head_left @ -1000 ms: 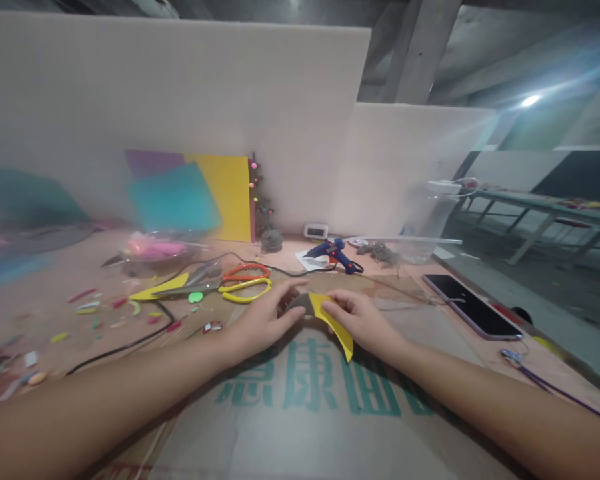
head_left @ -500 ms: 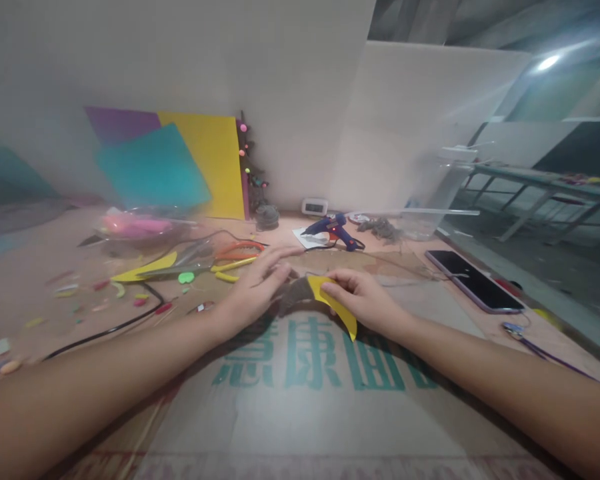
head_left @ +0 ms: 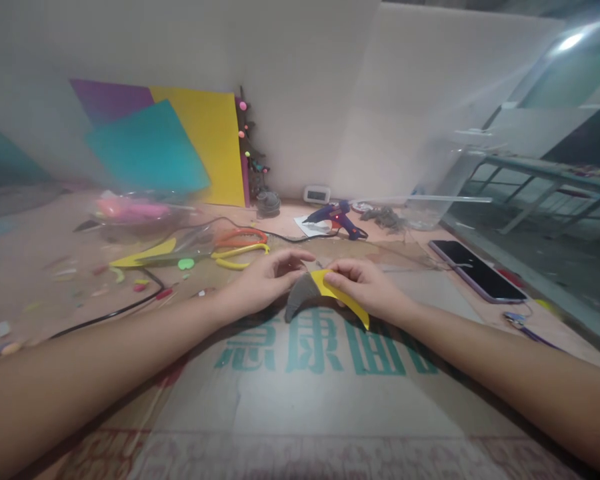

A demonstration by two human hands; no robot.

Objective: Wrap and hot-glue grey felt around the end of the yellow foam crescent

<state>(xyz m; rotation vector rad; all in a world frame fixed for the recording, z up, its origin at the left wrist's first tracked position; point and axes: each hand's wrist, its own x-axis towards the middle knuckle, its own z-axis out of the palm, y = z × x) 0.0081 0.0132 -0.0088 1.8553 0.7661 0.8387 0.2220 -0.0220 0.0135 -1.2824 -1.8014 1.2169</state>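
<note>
Head: 2 hands point(head_left: 265, 283) point(head_left: 370, 283) over cardboard point(head_left: 290, 407), pale panels point(head_left: 310, 87) behind.

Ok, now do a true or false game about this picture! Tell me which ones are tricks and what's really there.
1. The right hand holds the curved piece. True.
2. The curved piece is yellow all over. False: the end nearer the left hand is dark grey.
3. The glue gun is in the left hand. False: it lies beyond both hands, touched by neither.
4. The teal sheet overlaps the yellow sheet. True.
5. The phone is left of the glue gun. False: it is to the right.
</note>
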